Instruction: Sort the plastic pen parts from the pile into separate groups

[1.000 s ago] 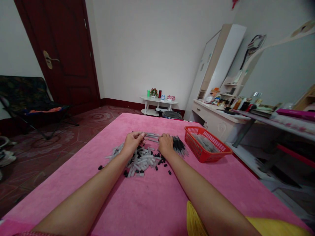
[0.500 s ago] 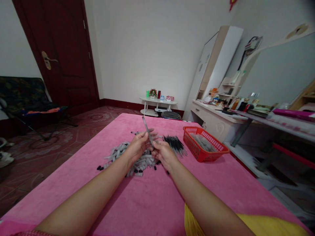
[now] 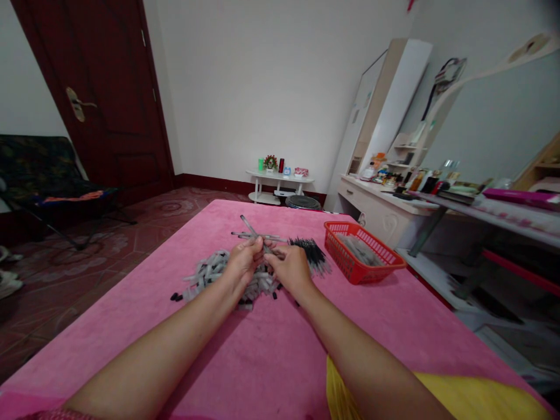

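Note:
A slim clear-and-dark pen [image 3: 248,225] slants up and leftward from my left hand [image 3: 243,258], whose thumb and fingers are closed around it. At its lower end, my right hand [image 3: 289,263] pinches with bent fingers; the exact contact is partly hidden. Beneath both hands spreads a heap of translucent pen caps [image 3: 209,269], with loose black pieces [image 3: 175,297] at its left edge. Just beyond my hands lie a few finished-looking pens [image 3: 238,235]. Dark-tipped refills [image 3: 311,252] are bunched to the right of my right hand.
A red plastic basket [image 3: 354,274] holding clear pen parts [image 3: 361,251] stands at the right on the pink-covered table [image 3: 262,361]. Yellow cloth [image 3: 472,394] lies at the near right edge. A dressing table [image 3: 385,213] stands beyond on the right.
The pen in my hands has tilted further left and sits slightly lower. My right hand's fingers have curled in closer to its lower end. The view has shifted slightly.

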### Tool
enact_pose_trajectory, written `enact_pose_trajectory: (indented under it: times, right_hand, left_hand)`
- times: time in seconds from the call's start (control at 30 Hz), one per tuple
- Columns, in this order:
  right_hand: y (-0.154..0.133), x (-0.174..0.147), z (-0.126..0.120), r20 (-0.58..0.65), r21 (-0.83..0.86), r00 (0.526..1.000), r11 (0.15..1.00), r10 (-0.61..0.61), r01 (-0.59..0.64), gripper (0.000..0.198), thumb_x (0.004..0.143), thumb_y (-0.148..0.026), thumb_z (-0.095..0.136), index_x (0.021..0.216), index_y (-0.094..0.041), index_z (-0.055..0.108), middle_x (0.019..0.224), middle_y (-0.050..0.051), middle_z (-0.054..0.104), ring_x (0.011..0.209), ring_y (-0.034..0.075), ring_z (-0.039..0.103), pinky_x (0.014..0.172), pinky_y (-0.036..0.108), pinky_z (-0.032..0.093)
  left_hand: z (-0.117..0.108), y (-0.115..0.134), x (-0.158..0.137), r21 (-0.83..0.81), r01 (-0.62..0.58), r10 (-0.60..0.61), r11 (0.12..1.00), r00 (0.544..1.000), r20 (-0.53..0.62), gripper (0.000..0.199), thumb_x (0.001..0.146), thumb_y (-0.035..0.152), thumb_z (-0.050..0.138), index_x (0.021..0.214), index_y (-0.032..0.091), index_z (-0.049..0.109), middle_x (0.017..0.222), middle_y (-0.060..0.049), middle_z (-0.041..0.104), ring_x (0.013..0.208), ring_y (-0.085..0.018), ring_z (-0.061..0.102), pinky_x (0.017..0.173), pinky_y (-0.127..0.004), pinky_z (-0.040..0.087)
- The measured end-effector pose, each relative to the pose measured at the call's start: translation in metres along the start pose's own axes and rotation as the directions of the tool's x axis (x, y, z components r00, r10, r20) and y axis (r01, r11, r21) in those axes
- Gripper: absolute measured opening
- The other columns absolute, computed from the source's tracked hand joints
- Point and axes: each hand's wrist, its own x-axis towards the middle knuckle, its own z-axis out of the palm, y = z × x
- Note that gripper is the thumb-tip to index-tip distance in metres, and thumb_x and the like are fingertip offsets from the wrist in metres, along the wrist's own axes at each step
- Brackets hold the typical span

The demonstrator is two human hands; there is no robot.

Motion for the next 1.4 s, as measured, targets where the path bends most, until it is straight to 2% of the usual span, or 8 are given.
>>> enact_pose_trajectory:
  times: [0.17,0.27,0.43,0.6,0.7,0.8,1.03,1.4]
  right_hand:
    - [-0.007,-0.012,-0.005,0.039,-0.585,0.980,0.791,-0.194,0.180,0.022,0.083,-0.026,0.052,0.096,-0.020,0.069,0.088,0.009,0.071,0.080,0.020,0.064,0.070,0.026,0.039]
    - [-0.006,-0.016,-0.005,0.099,-0.630,0.970,0.741,-0.220,0.232,0.018,0.083,-0.022,0.051,0.091,-0.021,0.068,0.088,0.007,0.071,0.083,0.019,0.063,0.069,0.025,0.037]
    - [0.010,-0.009,0.000,-0.051,-0.590,0.998,0.807,-0.040,0.002,0.019,0.076,-0.034,0.060,0.089,-0.023,0.068,0.080,0.006,0.071,0.077,0.022,0.065,0.063,0.027,0.038]
    - [0.037,0.003,0.000,0.076,-0.198,0.997,0.980,-0.001,0.016,0.020,0.069,-0.034,0.066,0.083,-0.020,0.069,0.080,0.005,0.071,0.073,0.019,0.064,0.062,0.026,0.042]
    - [0.045,0.012,-0.006,-0.040,0.069,0.999,0.998,0.012,-0.009,0.016,0.073,-0.028,0.057,0.079,-0.016,0.066,0.074,0.005,0.069,0.067,0.017,0.063,0.062,0.025,0.044]
    - [0.049,0.019,-0.012,-0.119,0.253,0.992,0.968,0.031,0.000,0.022,0.079,-0.032,0.050,0.076,-0.015,0.063,0.067,0.004,0.066,0.055,0.013,0.058,0.055,0.023,0.043]
    - [0.056,0.017,-0.019,-0.198,0.074,0.980,0.997,0.008,0.007,0.045,0.084,-0.051,0.042,0.062,-0.016,0.060,0.053,0.001,0.058,0.048,0.012,0.051,0.050,0.022,0.034]
    - [0.056,0.020,-0.022,-0.146,-0.064,0.989,0.998,-0.032,0.023,0.017,0.074,-0.032,0.056,0.067,-0.017,0.061,0.059,-0.001,0.059,0.056,0.012,0.051,0.055,0.021,0.035]
  left_hand:
    - [-0.005,0.009,0.006,-0.071,-0.003,-0.003,0.997,0.996,-0.092,0.008,0.076,0.017,0.065,0.072,0.012,0.061,0.068,-0.003,0.068,0.058,-0.011,0.064,0.057,-0.021,0.050]
    - [-0.017,0.024,0.015,-0.090,-0.089,0.071,0.992,0.980,-0.187,0.009,0.079,0.017,0.062,0.072,0.014,0.059,0.069,-0.002,0.068,0.065,-0.012,0.066,0.069,-0.025,0.053]
    - [-0.028,0.028,0.021,0.206,-0.189,0.206,0.960,0.977,-0.064,0.018,0.071,0.026,0.071,0.081,0.012,0.065,0.074,-0.005,0.069,0.065,-0.014,0.066,0.067,-0.028,0.052]
    - [-0.032,0.017,0.019,0.715,-0.507,0.486,0.482,0.833,0.264,0.023,0.073,0.031,0.066,0.091,0.017,0.073,0.087,-0.009,0.073,0.080,-0.023,0.066,0.075,-0.032,0.049]
    - [-0.038,0.017,0.017,0.847,-0.529,0.492,0.051,0.751,0.440,0.024,0.080,0.029,0.057,0.099,0.025,0.072,0.102,-0.007,0.071,0.094,-0.025,0.063,0.083,-0.034,0.045]
    - [-0.041,0.019,0.013,0.841,-0.506,0.419,-0.191,0.733,0.536,0.027,0.083,0.025,0.052,0.103,0.028,0.071,0.105,-0.006,0.069,0.095,-0.024,0.062,0.082,-0.032,0.044]
    - [-0.042,0.016,0.012,0.810,-0.457,0.337,-0.366,0.747,0.574,0.031,0.086,0.026,0.047,0.108,0.030,0.068,0.103,-0.004,0.069,0.091,-0.023,0.062,0.070,-0.029,0.043]
    - [-0.042,0.016,0.010,0.768,-0.462,0.281,-0.443,0.742,0.608,0.032,0.085,0.022,0.045,0.105,0.027,0.069,0.096,-0.007,0.070,0.088,-0.024,0.062,0.066,-0.029,0.041]
